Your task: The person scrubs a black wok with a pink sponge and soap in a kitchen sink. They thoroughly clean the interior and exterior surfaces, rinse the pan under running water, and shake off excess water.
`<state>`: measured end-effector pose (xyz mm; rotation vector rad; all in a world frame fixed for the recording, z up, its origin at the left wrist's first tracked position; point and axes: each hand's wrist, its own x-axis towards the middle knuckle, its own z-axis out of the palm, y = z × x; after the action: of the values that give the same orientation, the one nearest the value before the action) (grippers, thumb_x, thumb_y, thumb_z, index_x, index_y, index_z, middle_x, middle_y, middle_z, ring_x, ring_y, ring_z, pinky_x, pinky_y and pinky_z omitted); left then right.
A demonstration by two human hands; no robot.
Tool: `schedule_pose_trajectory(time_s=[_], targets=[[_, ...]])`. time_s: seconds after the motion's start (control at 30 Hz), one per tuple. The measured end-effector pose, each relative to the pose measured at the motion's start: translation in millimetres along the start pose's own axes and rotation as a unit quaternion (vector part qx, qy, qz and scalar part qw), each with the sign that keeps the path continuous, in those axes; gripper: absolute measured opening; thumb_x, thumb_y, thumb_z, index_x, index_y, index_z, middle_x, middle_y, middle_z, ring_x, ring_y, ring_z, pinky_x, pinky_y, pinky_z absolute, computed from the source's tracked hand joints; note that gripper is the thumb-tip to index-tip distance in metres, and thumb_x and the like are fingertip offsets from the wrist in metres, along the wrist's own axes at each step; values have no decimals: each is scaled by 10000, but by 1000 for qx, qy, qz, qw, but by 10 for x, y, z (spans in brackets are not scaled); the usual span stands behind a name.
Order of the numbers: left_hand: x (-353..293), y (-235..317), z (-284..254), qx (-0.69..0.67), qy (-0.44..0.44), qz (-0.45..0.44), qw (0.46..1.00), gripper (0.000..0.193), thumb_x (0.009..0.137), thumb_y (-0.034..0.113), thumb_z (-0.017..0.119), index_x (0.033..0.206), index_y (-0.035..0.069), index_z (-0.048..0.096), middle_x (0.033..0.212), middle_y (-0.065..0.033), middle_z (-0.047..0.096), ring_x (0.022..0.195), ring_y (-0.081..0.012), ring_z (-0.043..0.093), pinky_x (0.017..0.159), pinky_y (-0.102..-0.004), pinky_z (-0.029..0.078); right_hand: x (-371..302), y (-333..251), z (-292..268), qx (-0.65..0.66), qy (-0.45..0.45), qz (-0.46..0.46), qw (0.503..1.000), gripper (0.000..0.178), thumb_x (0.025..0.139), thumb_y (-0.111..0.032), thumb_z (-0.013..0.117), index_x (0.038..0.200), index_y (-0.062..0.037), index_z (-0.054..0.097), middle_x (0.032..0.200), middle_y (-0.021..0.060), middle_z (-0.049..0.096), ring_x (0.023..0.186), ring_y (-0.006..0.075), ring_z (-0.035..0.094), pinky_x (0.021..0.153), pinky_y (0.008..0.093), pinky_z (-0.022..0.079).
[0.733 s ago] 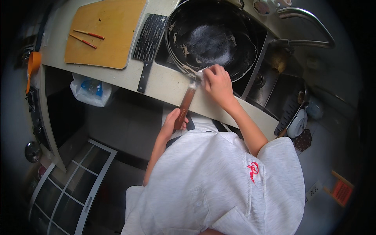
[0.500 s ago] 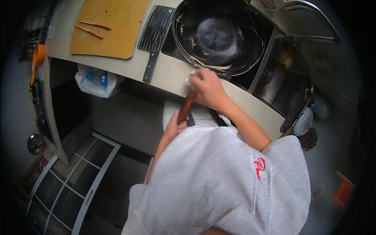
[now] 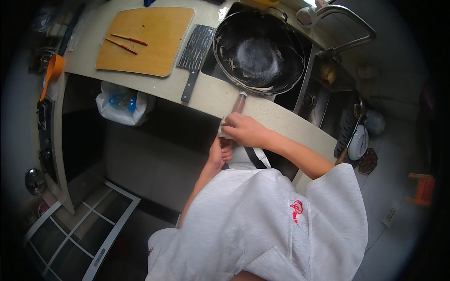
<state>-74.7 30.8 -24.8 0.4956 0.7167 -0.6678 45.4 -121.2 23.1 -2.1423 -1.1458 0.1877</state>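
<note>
A black wok (image 3: 260, 58), wet inside with pale residue along its wall, rests over the left basin of the sink. Its brown handle (image 3: 239, 103) points back toward me across the counter edge. My left hand (image 3: 219, 153) is closed around the handle's near end. Just above it, my right hand (image 3: 246, 130) is closed on a white cloth or wad (image 3: 223, 128), pressed against the handle; its exact kind cannot be made out. A cleaver (image 3: 197, 47) with a black handle lies on the counter left of the wok.
Two red-tipped chopsticks (image 3: 130, 39) lie on a wooden cutting board (image 3: 145, 62) at the far left. A faucet (image 3: 349, 45) arches over the sink's right basin. Below the counter hangs a white bag (image 3: 123, 117). A glass-paned door (image 3: 101, 220) stands at lower left.
My right hand has slid with the white wad from beside the wok's rim down the handle, close to my left hand. The whole view has shifted slightly.
</note>
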Motion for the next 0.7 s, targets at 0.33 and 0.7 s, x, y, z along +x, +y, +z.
schedule_pose_trajectory(time_s=[0.33, 0.7], targets=[[-57, 45, -91, 32, -56, 13, 998, 624, 963, 594, 181, 955, 52, 491, 617, 37, 305, 490, -75, 268, 462, -216, 246, -31, 44, 56, -40, 106, 111, 987, 190, 705, -57, 634, 879, -48, 558, 897, 128, 523, 816, 316, 565, 681, 382, 501], [-179, 51, -336, 155, 111, 184, 964, 606, 978, 566, 243, 1320, 104, 435, 1192, -61, 517, 1094, -163, 499, 915, -332, 385, -220, -264, 303, -11, 200, 170, 965, 152, 742, -25, 630, 884, -26, 577, 888, 150, 523, 796, 339, 565, 684, 410, 495]])
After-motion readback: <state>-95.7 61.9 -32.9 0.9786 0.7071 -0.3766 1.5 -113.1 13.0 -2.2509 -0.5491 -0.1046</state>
